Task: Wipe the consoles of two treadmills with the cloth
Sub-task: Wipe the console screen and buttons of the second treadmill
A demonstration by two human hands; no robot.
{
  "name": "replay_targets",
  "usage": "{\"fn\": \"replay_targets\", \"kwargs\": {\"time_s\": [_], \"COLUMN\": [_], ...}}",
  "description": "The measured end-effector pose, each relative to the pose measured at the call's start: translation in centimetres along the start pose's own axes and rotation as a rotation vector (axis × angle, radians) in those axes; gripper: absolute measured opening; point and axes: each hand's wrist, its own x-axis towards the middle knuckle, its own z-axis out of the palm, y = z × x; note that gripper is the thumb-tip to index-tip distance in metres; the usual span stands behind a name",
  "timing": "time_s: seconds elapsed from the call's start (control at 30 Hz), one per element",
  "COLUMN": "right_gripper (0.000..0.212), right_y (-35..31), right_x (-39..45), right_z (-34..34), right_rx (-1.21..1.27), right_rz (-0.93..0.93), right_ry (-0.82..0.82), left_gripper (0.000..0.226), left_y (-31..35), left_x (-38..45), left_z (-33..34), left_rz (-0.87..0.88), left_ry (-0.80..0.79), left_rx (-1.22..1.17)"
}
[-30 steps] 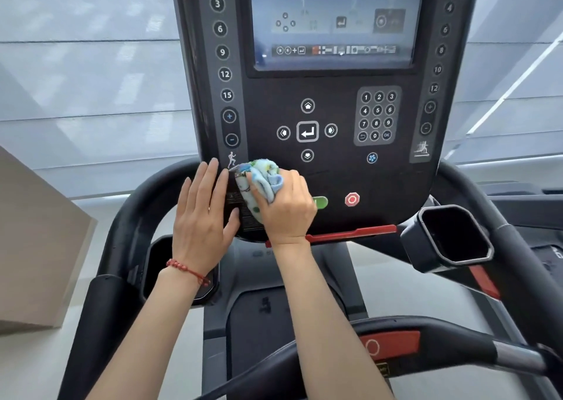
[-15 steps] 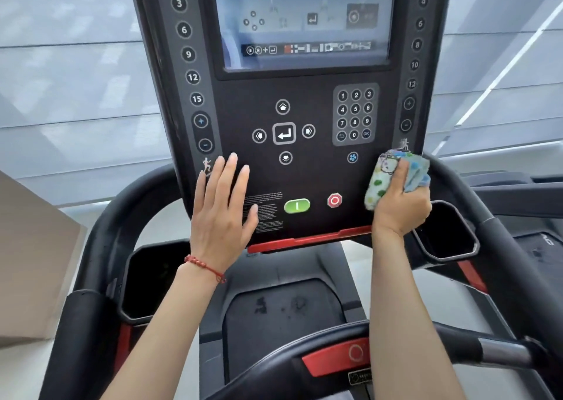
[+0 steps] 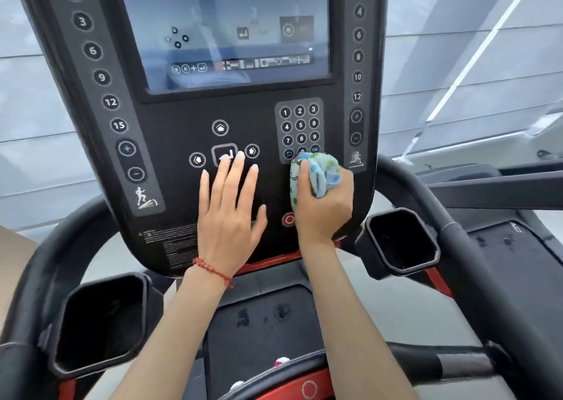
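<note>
A black treadmill console (image 3: pixel 170 143) fills the upper view, with a screen (image 3: pixel 231 31), arrow buttons and a number keypad (image 3: pixel 300 125). My right hand (image 3: pixel 327 207) grips a bunched light-blue patterned cloth (image 3: pixel 315 172) and presses it on the console just under the keypad, above the red stop button (image 3: pixel 288 220). My left hand (image 3: pixel 228 213) lies flat on the console with fingers apart; its fingertips reach the enter button. A red bracelet (image 3: pixel 213 271) circles that wrist.
Black cup holders sit at lower left (image 3: pixel 100 317) and right (image 3: pixel 402 241). Curved black handlebars (image 3: pixel 426 192) ring the console. A second treadmill's deck (image 3: pixel 518 247) lies to the right. A red-marked front bar (image 3: pixel 307 387) crosses the bottom. Window blinds hang behind.
My right hand swept the cloth from the console's lower left to its right edge, then back left and up under the keypad. My left hand slid right and up onto the arrow buttons.
</note>
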Motion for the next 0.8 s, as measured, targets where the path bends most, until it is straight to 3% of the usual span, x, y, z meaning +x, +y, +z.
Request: {"fn": "replay_targets", "kwargs": {"time_s": [0.2, 0.37, 0.5, 0.7, 0.8], "right_gripper": [0.034, 0.045, 0.047, 0.046, 0.043], "right_y": [0.5, -0.4, -1.3, -4.5, -3.1], "right_x": [3.7, 12.4, 13.0, 8.8, 9.9], "right_z": [0.4, 0.5, 1.0, 3.1, 2.6], "right_rx": [-0.002, 0.01, 0.019, -0.02, -0.033], "right_rz": [-0.321, 0.136, 0.136, -0.33, -0.406], "right_ry": [-0.055, 0.09, 0.128, -0.039, -0.075], "left_gripper": [0.05, 0.05, 0.05, 0.05, 0.05], "left_y": [0.8, 1.3, 1.4, 1.4, 1.6], "left_x": [1.2, 1.3, 1.3, 1.2, 1.2], "left_z": [0.9, 1.1, 1.3, 1.9, 2.1], "left_rz": [-0.027, -0.047, -0.045, -0.042, -0.049], "left_ry": [0.028, 0.048, 0.058, 0.079, 0.081], "left_rx": [0.047, 0.048, 0.072, 0.105, 0.118]}}
